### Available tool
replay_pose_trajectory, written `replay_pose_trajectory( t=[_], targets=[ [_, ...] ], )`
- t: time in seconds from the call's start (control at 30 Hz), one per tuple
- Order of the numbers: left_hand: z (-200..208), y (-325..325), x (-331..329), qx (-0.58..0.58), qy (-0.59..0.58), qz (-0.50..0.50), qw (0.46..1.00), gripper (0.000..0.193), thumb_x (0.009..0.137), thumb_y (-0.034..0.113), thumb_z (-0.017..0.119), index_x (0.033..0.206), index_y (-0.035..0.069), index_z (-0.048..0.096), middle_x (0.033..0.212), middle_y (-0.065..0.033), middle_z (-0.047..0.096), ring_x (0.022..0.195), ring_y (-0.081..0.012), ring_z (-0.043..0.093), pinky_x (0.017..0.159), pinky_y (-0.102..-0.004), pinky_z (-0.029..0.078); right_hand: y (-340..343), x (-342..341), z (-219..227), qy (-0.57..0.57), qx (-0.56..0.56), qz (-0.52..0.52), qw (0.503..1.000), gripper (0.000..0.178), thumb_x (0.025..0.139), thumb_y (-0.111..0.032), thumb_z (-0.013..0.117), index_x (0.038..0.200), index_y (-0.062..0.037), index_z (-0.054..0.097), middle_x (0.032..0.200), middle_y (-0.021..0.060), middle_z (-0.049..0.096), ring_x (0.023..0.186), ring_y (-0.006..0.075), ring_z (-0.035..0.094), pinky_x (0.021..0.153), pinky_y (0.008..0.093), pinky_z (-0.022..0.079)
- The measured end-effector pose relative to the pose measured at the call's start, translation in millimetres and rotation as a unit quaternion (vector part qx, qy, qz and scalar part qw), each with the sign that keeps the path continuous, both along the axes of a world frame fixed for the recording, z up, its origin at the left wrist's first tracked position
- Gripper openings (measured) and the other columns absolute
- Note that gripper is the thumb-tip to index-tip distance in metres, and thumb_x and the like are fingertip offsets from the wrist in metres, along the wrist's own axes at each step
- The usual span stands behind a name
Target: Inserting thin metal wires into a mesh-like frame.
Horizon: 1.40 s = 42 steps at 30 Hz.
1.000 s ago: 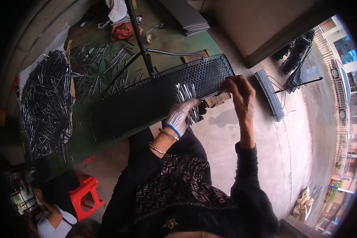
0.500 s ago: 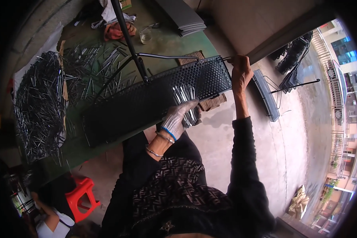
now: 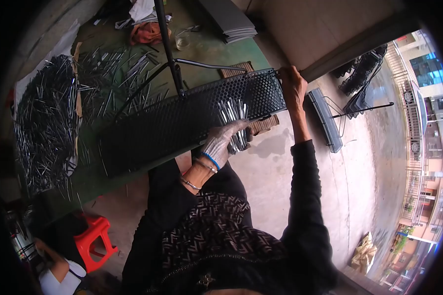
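My left hand (image 3: 219, 139), in a whitish glove with a blue cuff edge, is closed around a bundle of thin shiny metal strips (image 3: 234, 112). The bundle fans upward against the near edge of a long black perforated metal tray (image 3: 251, 93). My bare right hand (image 3: 294, 84) is at the tray's right end, its fingers bent and closed at the far corner. Whatever lies between those fingers is hidden. A black rod with bent side braces (image 3: 174, 73) rises from the tray's far side.
Under the tray is a green table (image 3: 202, 53), with flattened cardboard (image 3: 268, 125) beneath its right end. Loose metal strips (image 3: 47, 123) heap up at left. Grey sheets (image 3: 231, 24) are stacked at the back. A red stool (image 3: 94, 241) and another person's arm (image 3: 56, 260) are lower left.
My right hand has shifted slightly left and down, closer against the tray's end. My left hand keeps its grip on the strips. The whole view has shifted a little.
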<state>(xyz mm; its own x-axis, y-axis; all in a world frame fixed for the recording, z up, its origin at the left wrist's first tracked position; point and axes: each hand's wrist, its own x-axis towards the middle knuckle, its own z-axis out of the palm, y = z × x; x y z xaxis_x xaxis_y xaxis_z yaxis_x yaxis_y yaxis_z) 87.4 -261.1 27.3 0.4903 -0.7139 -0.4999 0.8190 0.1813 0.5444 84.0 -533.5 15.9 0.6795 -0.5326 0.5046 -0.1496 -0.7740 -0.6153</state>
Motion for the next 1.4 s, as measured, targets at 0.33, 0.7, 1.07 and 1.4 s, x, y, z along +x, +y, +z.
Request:
replay_pose_trajectory(
  t=[0.33,0.7,1.07,1.4],
  targets=[
    [1.2,-1.1,-4.9,0.002,-0.001,-0.015,1.000,0.025,0.086,0.019,0.066,0.100,-0.002,0.064,0.083,-0.0108,0.067,0.069,-0.0184,0.065,0.061,-0.0301,0.056,0.1,7.5,15.2,0.027,0.021,-0.030,0.999,0.017,0.087,-0.017,0.056,0.088,-0.0020,0.063,0.074,0.0097,0.068,0.068,0.0180,0.064,0.067,0.0291,0.048],
    [8.3,-6.4,-4.8,-0.008,-0.009,-0.005,1.000,0.023,0.087,0.020,0.065,0.098,0.000,0.064,0.081,-0.0084,0.066,0.069,-0.0169,0.065,0.060,-0.0291,0.055,-12.1,4.2,14.5,0.059,-0.017,0.057,0.996,0.012,0.086,-0.015,0.058,0.089,-0.0052,0.064,0.076,0.0210,0.062,0.069,0.0360,0.062,0.064,0.0397,0.048],
    [12.5,-9.8,-4.0,-0.013,-0.003,-0.005,1.000,0.029,0.086,0.020,0.066,0.106,-0.001,0.063,0.094,-0.0096,0.065,0.074,-0.0171,0.065,0.061,-0.0300,0.056,8.2,-4.9,16.3,0.126,-0.134,-0.142,0.973,0.041,0.092,-0.043,0.051,0.106,-0.0074,0.067,0.094,0.0197,0.065,0.092,0.0360,0.063,0.079,0.0420,0.049],
    [1.9,-17.4,-2.6,0.084,-0.052,-0.024,0.995,0.028,0.085,0.023,0.067,0.103,0.002,0.068,0.094,-0.0043,0.068,0.079,-0.0118,0.064,0.064,-0.0252,0.053,105.8,-56.2,71.7,0.188,0.252,0.264,0.912,0.027,0.087,-0.020,0.066,0.096,0.0051,0.063,0.082,0.0072,0.063,0.078,0.0118,0.059,0.068,0.0258,0.046]
  ],
)
